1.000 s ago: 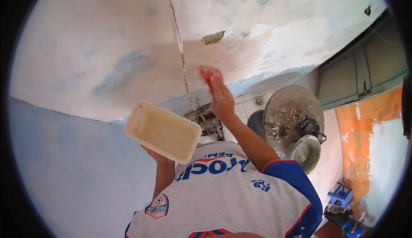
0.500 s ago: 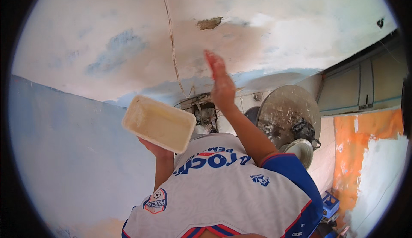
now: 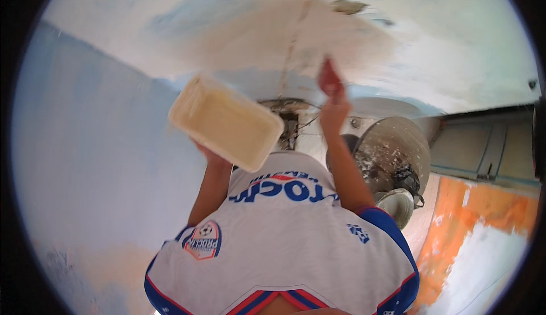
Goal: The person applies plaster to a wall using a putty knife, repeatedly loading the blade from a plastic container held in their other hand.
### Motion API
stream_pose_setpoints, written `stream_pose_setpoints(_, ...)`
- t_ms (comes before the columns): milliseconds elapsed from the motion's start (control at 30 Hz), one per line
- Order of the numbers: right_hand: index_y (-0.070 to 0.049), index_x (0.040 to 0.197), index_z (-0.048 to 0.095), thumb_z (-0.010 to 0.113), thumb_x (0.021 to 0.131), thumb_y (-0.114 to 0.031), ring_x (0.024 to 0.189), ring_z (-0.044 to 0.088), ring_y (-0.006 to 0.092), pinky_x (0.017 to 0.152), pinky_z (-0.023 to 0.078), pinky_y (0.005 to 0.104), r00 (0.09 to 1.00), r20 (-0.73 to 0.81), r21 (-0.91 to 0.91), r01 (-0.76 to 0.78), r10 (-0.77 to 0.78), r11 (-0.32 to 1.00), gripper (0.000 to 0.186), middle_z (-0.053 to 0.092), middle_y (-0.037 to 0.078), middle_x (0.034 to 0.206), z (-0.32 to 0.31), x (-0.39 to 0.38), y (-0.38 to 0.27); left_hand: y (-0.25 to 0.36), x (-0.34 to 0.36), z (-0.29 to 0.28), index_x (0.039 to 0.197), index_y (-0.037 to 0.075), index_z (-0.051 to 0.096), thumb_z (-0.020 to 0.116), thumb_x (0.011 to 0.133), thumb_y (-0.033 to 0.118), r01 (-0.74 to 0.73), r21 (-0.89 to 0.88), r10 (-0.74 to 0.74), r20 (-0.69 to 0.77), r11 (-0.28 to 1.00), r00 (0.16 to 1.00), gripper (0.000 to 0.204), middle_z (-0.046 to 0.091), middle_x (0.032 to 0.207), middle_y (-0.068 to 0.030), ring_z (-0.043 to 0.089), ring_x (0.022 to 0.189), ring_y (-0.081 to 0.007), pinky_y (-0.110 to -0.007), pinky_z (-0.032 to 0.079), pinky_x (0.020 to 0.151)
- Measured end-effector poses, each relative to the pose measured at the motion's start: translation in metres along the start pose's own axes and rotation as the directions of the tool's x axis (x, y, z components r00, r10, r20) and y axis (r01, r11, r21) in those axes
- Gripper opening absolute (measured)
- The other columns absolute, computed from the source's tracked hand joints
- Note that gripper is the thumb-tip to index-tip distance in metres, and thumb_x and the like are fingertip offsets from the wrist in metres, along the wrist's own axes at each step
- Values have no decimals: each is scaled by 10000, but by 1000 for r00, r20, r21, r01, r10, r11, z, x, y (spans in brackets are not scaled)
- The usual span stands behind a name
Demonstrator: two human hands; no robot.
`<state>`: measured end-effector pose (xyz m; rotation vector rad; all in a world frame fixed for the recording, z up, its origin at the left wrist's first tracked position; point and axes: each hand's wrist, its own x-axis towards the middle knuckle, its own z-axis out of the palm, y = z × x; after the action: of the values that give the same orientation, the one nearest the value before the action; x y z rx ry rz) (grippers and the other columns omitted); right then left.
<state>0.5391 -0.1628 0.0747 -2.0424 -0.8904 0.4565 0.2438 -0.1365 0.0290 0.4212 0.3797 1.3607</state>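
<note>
Before the wall, the probably stiff tub is needing support beneath, where the left hand is concealing its fingers' state, while the right hand is clamping a red tool.

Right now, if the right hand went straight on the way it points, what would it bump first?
Probably the patchy wall, with the red tool in the right hand touching first. Nothing shows between, but the gap's depth is unclear.

Down we look from the wearer's head, fisheye-wide, the shirt close at six o'clock, the patchy wall farther off at twelve!
</note>
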Motion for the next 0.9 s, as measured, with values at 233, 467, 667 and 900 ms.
stream_pose_setpoints(233,29,1346,565,654,1022,-156,1155,616,250,980,524,390,796,-555,558,572,-242,601,384,628,188,1280,-82,-70,-106,37,33,-17,1564,151,412,365,975,779,248,-39,-241,137,968,961,863,505,1530,-100,516,1372,-318,-494,441,1146)
stream_pose_setpoints(467,0,1169,661,684,957,-34,889,748,286,792,595,356,618,-7,346,739,-786,578,215,755,160,999,-30,-182,-204,86,26,-47,1559,150,419,375,967,786,224,-138,-205,145,965,968,870,512,1521,-105,525,1363,-319,-496,450,1137)
stream_pose_setpoints(667,-49,1263,639,672,954,-60,878,735,397,710,580,410,673,348,37,686,-653,727,312,742,190,1075,51,-221,-236,124,12,-80,1555,149,425,385,961,791,70,-258,-55,65,964,996,876,519,1513,-110,532,1355,-320,-499,458,1129)
stream_pose_setpoints(900,-65,1262,636,671,950,-69,849,716,424,729,561,466,743,363,-42,615,-562,787,314,734,216,998,109,-259,-244,165,-4,-104,1550,148,431,396,953,798,64,-271,-48,66,960,997,883,527,1504,-115,540,1346,-320,-501,467,1120)
